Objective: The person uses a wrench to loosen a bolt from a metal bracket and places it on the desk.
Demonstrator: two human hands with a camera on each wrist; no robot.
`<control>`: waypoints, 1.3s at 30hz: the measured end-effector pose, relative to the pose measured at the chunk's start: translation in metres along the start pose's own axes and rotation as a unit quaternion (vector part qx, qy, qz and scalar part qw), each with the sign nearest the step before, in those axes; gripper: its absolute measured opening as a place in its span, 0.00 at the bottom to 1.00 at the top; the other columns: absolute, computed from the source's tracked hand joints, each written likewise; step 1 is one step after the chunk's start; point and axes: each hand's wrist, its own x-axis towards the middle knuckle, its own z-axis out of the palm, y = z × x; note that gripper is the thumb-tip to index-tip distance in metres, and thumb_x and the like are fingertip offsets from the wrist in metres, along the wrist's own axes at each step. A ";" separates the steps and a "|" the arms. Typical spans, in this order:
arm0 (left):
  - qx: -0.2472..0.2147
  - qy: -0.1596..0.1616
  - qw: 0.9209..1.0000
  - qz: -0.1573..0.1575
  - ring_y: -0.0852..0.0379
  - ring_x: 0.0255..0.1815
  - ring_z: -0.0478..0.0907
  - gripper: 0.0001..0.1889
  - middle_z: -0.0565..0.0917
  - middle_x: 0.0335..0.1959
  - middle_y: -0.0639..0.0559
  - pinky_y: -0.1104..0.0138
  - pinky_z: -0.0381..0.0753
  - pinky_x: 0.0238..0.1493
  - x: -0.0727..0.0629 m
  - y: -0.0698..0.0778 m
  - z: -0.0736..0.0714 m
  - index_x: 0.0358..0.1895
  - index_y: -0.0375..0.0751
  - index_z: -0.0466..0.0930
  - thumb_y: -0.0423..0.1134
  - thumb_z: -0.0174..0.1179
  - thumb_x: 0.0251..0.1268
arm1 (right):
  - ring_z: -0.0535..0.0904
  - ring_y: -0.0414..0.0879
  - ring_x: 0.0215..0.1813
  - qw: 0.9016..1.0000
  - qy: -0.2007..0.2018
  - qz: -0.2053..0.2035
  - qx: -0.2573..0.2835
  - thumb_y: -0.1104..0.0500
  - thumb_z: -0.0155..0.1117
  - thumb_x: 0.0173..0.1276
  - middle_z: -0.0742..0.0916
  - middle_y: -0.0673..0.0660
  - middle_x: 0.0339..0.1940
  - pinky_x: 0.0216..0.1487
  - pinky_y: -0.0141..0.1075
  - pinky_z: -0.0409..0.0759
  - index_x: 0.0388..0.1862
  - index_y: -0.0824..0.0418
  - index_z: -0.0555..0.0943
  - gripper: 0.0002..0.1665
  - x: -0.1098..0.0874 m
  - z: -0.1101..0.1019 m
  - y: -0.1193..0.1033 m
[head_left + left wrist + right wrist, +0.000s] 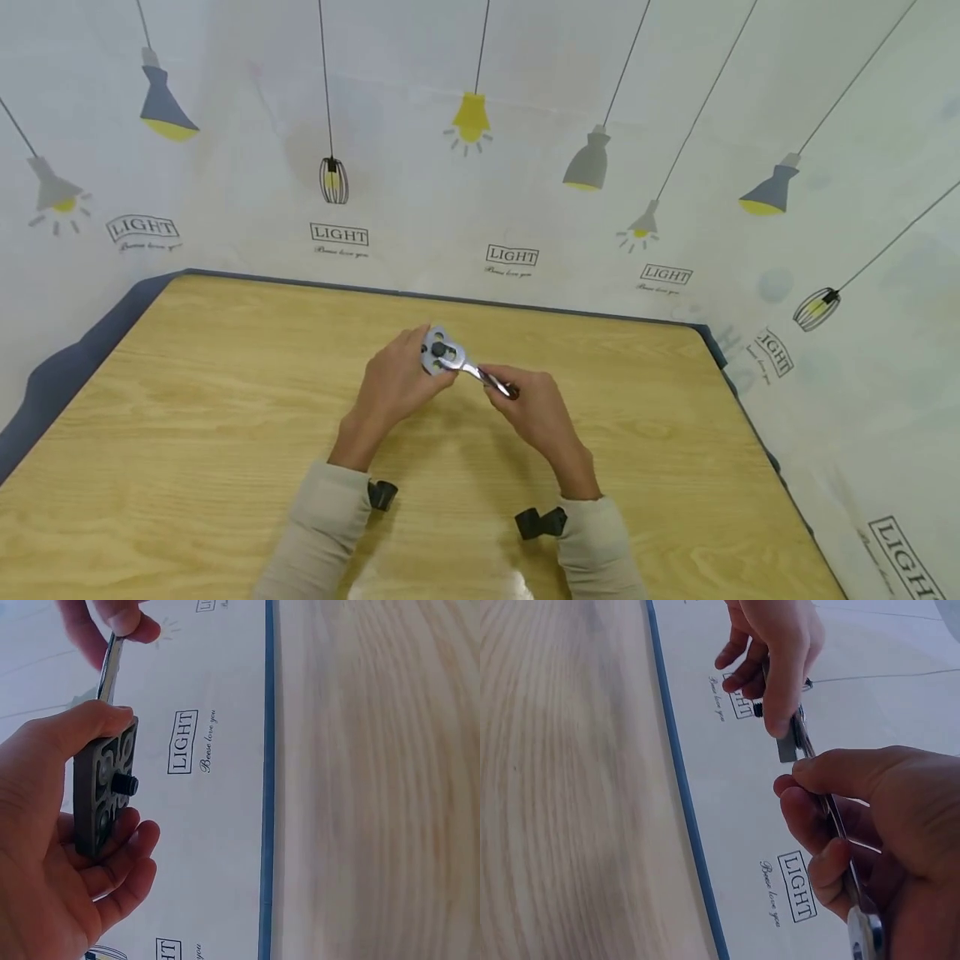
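My left hand (397,379) holds a grey metal block (88,799) with several round recesses, thumb on one edge and fingers behind it. A dark bolt (124,784) runs through the block's middle, its threaded end sticking out in the left wrist view. In the head view, the polished head of a wrench (471,370) lies over the block's face at the bolt's dark head (439,349). My right hand (534,408) grips the wrench's handle between thumb and curled fingers. The wrench's other end (864,934) pokes out below that hand in the right wrist view. Both hands are above the table.
A light wood-grain table (225,417) spreads beneath, with a dark blue edge (405,293) at the back. Behind it stands a white wall covering (420,208) printed with lamps and lettering. Dark straps with small black mounts (382,495) sit at both sleeve cuffs.
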 end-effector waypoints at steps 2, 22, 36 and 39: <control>0.011 0.006 1.000 0.003 0.49 0.42 0.81 0.37 0.83 0.49 0.40 0.57 0.83 0.38 0.000 0.001 0.000 0.64 0.32 0.73 0.51 0.69 0.56 | 0.73 0.32 0.22 1.000 -0.011 0.005 0.007 0.66 0.68 0.66 0.90 0.55 0.35 0.21 0.26 0.71 0.54 0.62 0.85 0.17 0.001 0.002 -0.004; -0.049 -0.031 0.998 0.030 0.52 0.44 0.81 0.35 0.82 0.53 0.44 0.57 0.82 0.41 0.001 0.000 -0.008 0.65 0.37 0.73 0.52 0.70 0.56 | 0.78 0.40 0.28 0.999 0.021 0.038 -0.014 0.67 0.66 0.67 0.89 0.57 0.41 0.27 0.31 0.76 0.56 0.61 0.84 0.18 0.003 -0.005 -0.010; 0.018 0.036 0.999 0.006 0.48 0.42 0.84 0.35 0.84 0.50 0.40 0.56 0.84 0.37 0.001 0.007 -0.004 0.62 0.35 0.75 0.51 0.71 0.55 | 0.72 0.37 0.20 0.999 -0.039 0.030 0.006 0.65 0.66 0.68 0.86 0.52 0.28 0.19 0.26 0.67 0.58 0.62 0.83 0.19 0.005 0.002 -0.028; 0.023 0.032 0.999 0.015 0.48 0.40 0.83 0.35 0.84 0.49 0.41 0.57 0.83 0.35 -0.001 0.007 -0.005 0.62 0.34 0.75 0.51 0.71 0.55 | 0.71 0.37 0.22 0.999 -0.039 0.027 -0.006 0.66 0.66 0.68 0.86 0.52 0.30 0.21 0.26 0.67 0.57 0.62 0.83 0.18 0.005 0.003 -0.028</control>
